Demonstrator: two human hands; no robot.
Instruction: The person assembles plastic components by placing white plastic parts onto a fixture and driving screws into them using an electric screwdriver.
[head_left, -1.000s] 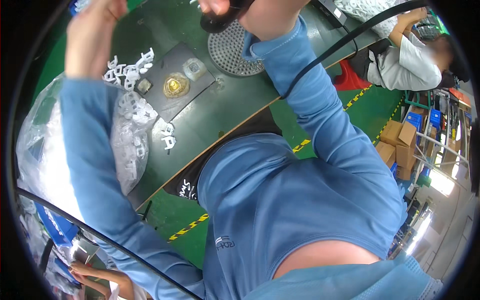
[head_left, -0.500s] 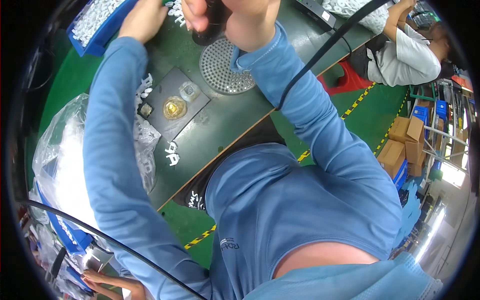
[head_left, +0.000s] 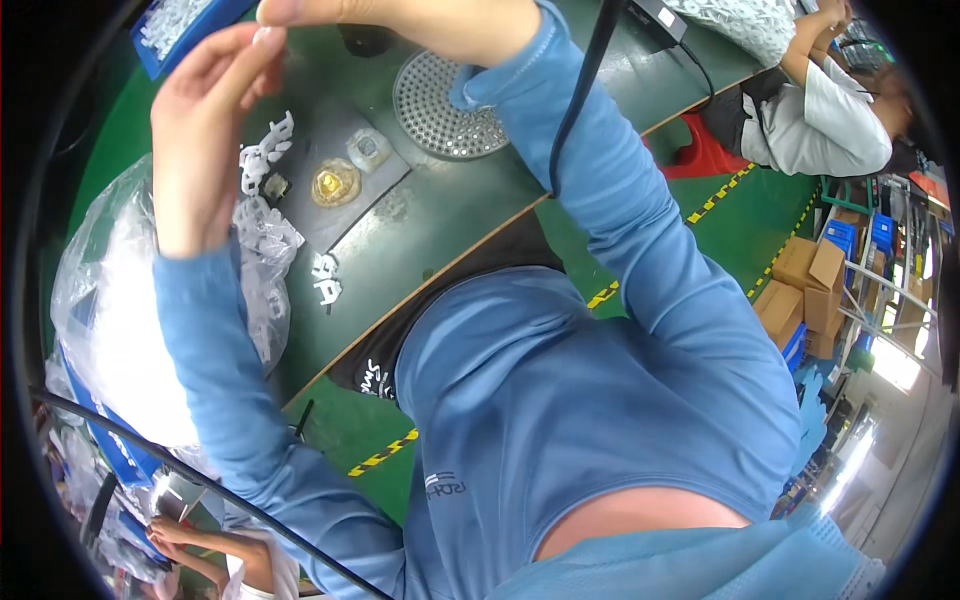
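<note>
My left hand (head_left: 205, 115) is raised over the left side of the table, thumb and fingertips pinched together. A small pale thing seems to show at the fingertips, too small to name. My right hand (head_left: 375, 12) reaches in along the upper edge, its thumb close to the left fingertips; its other fingers are cut off or hidden. Beneath it a dark round object (head_left: 368, 38) is partly visible. Near my left wrist lie white plastic parts (head_left: 265, 150). A yellowish lump (head_left: 335, 183) and a clear, pale block (head_left: 368, 149) rest on a dark flat plate (head_left: 335, 225).
A perforated round metal disc (head_left: 450, 105) lies on the green table (head_left: 420, 225). A blue bin (head_left: 185, 30) of white parts stands far left, a plastic bag (head_left: 110, 290) beside my left arm. More white parts (head_left: 327, 280) lie near the edge. Another person (head_left: 815, 125) sits at right.
My left hand has come back from beside the blue bin and turned upward. The right hand has moved left to meet it, no longer visibly gripping the black cylindrical thing.
</note>
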